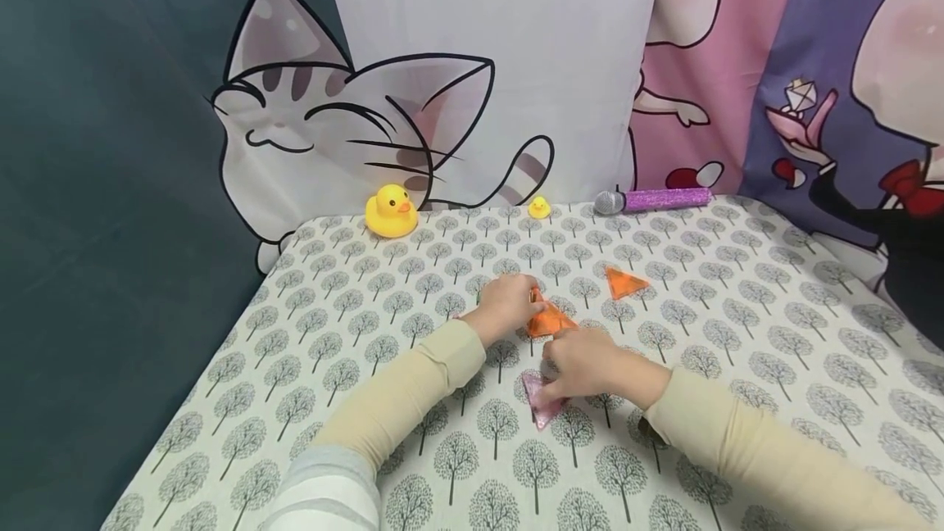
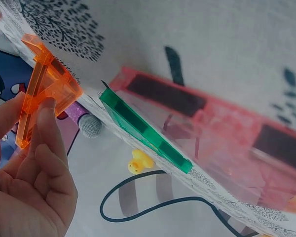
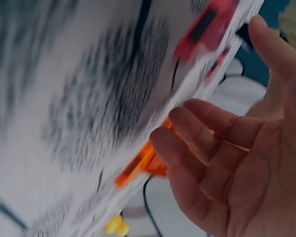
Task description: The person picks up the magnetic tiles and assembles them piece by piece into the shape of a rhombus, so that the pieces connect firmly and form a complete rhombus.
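My left hand (image 1: 506, 307) pinches an orange see-through triangular magnetic tile (image 1: 544, 322) between thumb and fingers, near the middle of the table; in the left wrist view, the orange tile (image 2: 52, 91) looks like more than one piece at an angle. My right hand (image 1: 588, 363) is just nearer, its fingers loosely bent and the thumb spread apart in the right wrist view. Below its thumb lies a pink triangular tile (image 1: 542, 414), partly covered; whether they touch I cannot tell. Beside the left hand, a green tile (image 2: 143, 131) and a large pink tile (image 2: 212, 133) show in the left wrist view.
Another orange triangle (image 1: 625, 283) lies to the right, beyond the hands. Along the back edge stand a large yellow duck (image 1: 392, 212), a small duck (image 1: 539, 208) and a purple microphone (image 1: 656, 200). A tree-print cloth (image 1: 324, 383) covers the table; printed curtains hang behind.
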